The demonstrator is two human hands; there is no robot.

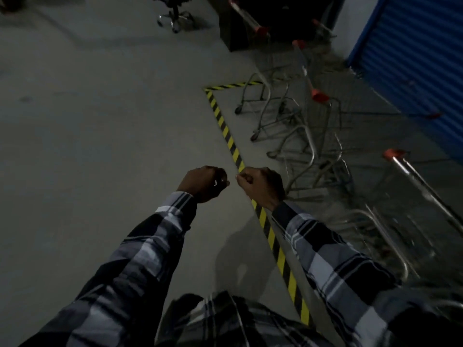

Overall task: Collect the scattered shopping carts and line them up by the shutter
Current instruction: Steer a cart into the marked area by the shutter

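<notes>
Both my hands are out in front of me at mid-frame with nothing in them: the left hand [204, 182] and the right hand [261, 186] are each curled into a loose fist, knuckles nearly meeting, over bare floor [100, 121]. The shopping carts [300, 116] stand in the right half of the frame, inside the yellow-and-black floor tape [225, 131], beside the blue shutter [413, 58] at the upper right. As I read it, the row's long axis runs from lower right up toward the upper middle, roughly along the tape and the shutter, and each cart's red-capped handle sits toward the tape side, so the baskets point at the shutter; motion blur makes the far ones hard to tell. The nearest cart [413, 201], at the right edge, looks slightly skewed to the others. My worry is that the dim light and the blur hide wheels and frames, so I could clip that cart with my right arm and knock the row out of line. An office chair [175, 16] stands at the top.
</notes>
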